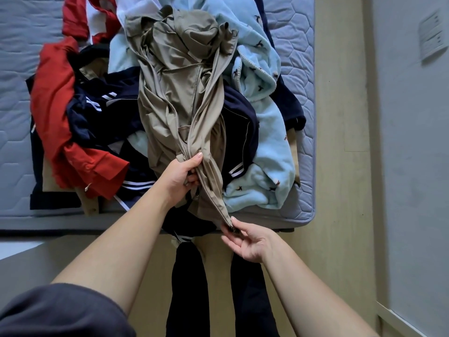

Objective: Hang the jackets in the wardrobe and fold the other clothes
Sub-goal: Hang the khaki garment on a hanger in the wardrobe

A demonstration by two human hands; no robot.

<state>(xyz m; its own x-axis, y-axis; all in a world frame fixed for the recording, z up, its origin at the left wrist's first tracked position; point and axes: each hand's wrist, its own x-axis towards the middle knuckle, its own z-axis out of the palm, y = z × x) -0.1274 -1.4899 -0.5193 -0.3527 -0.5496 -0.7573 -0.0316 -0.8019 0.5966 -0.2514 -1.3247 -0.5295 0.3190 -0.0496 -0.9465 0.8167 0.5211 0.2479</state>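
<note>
A khaki hooded zip jacket (179,79) lies on top of a clothes pile on the bed, its zipper edge stretched toward me. My left hand (182,177) grips the jacket's front edge beside the zipper, thumb on top. My right hand (245,242) pinches the dark zipper end (232,229) at the jacket's bottom hem, just past the mattress edge. Under the jacket lie a light blue fleece garment (267,142), navy clothes with white stripes (102,110) and a red garment (53,110).
The pile rests on a grey quilted mattress (301,69). A white garment (136,8) shows at the top. My dark-trousered legs (189,288) stand on the pale wooden floor (340,166). A grey wall (413,166) with a white switch plate (432,35) runs along the right.
</note>
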